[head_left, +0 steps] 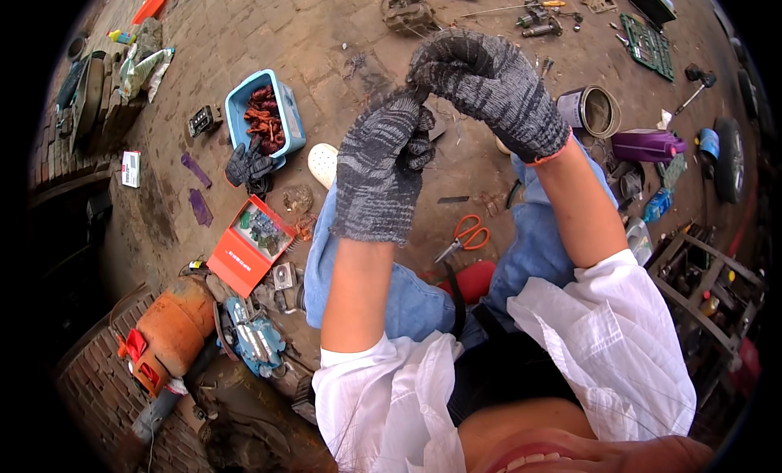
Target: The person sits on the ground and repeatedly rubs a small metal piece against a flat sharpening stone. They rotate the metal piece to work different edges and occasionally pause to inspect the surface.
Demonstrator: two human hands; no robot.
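My left hand (379,163) and my right hand (489,90) both wear grey and black knitted work gloves. They are raised in front of me over the floor, with their fingertips meeting. The fingers of both are curled into a pinch, and whatever sits between them is too small and dark to make out. Below the hands, orange-handled scissors (466,238) lie on the floor between my knees. Left of my left hand stands a light blue plastic bin (295,135) with reddish-brown coiled pieces (264,118) inside. A dark glove (247,165) hangs at its near corner.
An open red box (243,261) with small parts lies to the left, near an orange gas cylinder (181,314). At right are a metal can (588,112), a purple jug (649,145), a wheel (729,159) and a metal frame (692,265). A green socket set (648,48) lies far right.
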